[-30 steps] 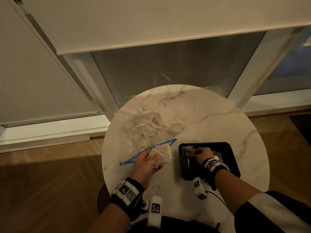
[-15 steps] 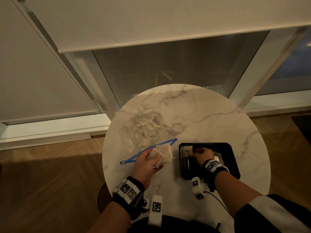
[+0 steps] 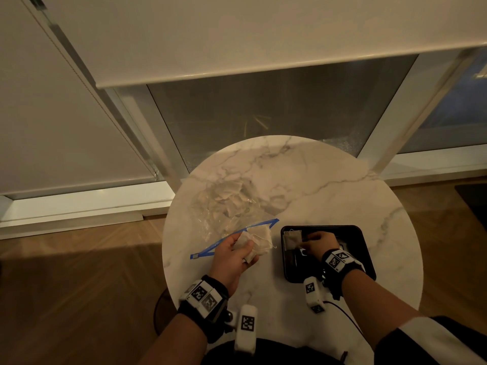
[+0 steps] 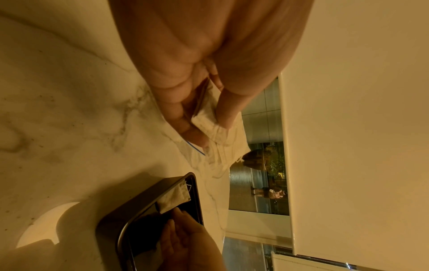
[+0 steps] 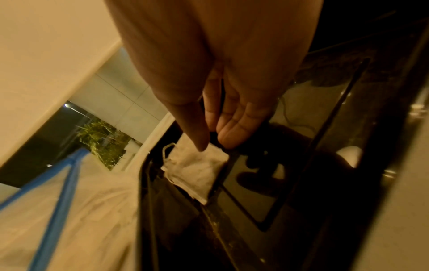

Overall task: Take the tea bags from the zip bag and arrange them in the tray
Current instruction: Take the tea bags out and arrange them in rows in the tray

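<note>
Left hand [image 3: 232, 255] clutched a bunch of tea bags [image 3: 259, 239] beside the zip bag [image 3: 224, 204] | right-hand fingers [image 5: 234, 132] lay loose, touching one tea bag [image 5: 197, 170] in the tray [image 3: 365, 262] | light, soft, tearable; best pinched at an edge.

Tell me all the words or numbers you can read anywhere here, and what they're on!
No words or numbers can be read here.
Wrist bands: only black-and-white square code patterns, no letters.
White blocks by the wrists: the same kind of pattern.
Tea bags in the left hand: plain, no print visible.
Tea bag in the tray: plain.
Zip bag: clear with a blue strip, no label visible.
</note>
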The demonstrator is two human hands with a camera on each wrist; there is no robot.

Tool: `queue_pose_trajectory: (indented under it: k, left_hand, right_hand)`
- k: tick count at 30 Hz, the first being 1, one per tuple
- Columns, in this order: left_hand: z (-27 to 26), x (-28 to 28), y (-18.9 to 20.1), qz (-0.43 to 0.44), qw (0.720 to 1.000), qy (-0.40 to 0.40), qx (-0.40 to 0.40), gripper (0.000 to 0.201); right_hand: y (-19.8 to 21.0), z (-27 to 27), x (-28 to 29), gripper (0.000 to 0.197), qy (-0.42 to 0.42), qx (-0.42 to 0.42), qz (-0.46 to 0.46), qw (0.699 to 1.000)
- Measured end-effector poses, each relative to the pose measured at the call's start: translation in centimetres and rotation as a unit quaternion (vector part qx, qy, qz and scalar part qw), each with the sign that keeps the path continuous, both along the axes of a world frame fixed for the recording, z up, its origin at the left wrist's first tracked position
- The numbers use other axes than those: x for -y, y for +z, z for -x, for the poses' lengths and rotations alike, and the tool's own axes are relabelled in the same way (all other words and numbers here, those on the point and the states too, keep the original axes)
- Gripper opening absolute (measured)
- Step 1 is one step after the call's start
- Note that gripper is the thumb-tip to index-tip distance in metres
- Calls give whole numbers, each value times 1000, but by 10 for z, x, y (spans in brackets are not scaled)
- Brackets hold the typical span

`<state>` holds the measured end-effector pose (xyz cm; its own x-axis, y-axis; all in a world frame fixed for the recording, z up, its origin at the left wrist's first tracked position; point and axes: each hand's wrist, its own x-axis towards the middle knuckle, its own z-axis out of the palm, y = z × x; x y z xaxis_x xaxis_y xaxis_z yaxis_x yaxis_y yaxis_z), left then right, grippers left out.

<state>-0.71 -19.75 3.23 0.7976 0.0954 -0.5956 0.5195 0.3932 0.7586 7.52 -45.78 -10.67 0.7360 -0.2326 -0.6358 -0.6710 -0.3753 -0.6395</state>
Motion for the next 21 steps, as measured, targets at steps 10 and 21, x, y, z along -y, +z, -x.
queue_pose_trajectory:
  k: [10,21]
  left_hand:
    - [4,8,13,6,999,-26,25,25]
    - [5,15,20,-6,999,-32,39,25]
  right_hand:
    - [141,43,-66,19,99,130,-227,960]
    - [151,59,-68,5,61,177,-220,957]
